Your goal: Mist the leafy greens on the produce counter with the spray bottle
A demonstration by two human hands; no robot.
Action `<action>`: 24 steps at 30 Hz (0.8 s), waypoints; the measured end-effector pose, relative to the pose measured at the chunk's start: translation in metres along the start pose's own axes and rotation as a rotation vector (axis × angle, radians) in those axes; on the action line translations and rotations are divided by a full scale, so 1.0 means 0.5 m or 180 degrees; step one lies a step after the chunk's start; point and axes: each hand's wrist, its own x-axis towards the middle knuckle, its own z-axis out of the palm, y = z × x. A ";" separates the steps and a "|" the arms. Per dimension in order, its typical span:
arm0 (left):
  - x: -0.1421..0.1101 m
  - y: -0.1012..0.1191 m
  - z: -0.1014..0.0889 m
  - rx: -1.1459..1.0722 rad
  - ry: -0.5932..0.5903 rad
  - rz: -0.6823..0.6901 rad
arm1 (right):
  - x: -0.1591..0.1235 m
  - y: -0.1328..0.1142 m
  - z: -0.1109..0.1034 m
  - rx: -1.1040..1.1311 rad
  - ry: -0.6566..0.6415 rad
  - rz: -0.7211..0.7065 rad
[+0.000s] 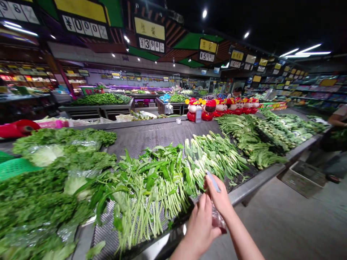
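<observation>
My left hand [200, 224] and my right hand [220, 195] meet over the front edge of a vegetable stand, their fingertips touching or nearly so. A slim, flat, pale grey-blue object [213, 181] is pinched in my right hand; its kind does not show. Crumpled clear plastic [217, 217] shows between my left thumb and fingers, partly hidden by both hands. Just beyond the hands lie leafy greens with thick pale stems [214, 153]. Left of them is a spread of long-stemmed water spinach [146, 195] on black mesh [104, 225].
Plastic-wrapped lettuce [48, 180] fills the left side, by a green basket [18, 168]. Red-and-white figurines [208, 108] line the back ledge. More greens [244, 139] lie rightward. A crate [303, 178] stands on the floor; a person's arm [338, 117] shows at far right.
</observation>
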 end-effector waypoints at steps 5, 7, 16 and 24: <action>-0.017 0.003 0.012 -0.0040 -0.0278 0.0050 | -0.038 0.014 -0.021 0.0100 -0.0008 0.0304; -0.022 0.009 0.019 -0.0101 -0.0387 0.0089 | -0.051 0.025 -0.033 0.0014 0.0067 0.0400; -0.040 0.031 0.073 -0.0533 -0.0570 0.0111 | -0.094 0.068 -0.071 -0.0352 0.0103 0.0690; -0.037 0.051 0.088 -0.0475 -0.0507 0.0118 | -0.095 0.082 -0.096 -0.0130 0.0080 0.0633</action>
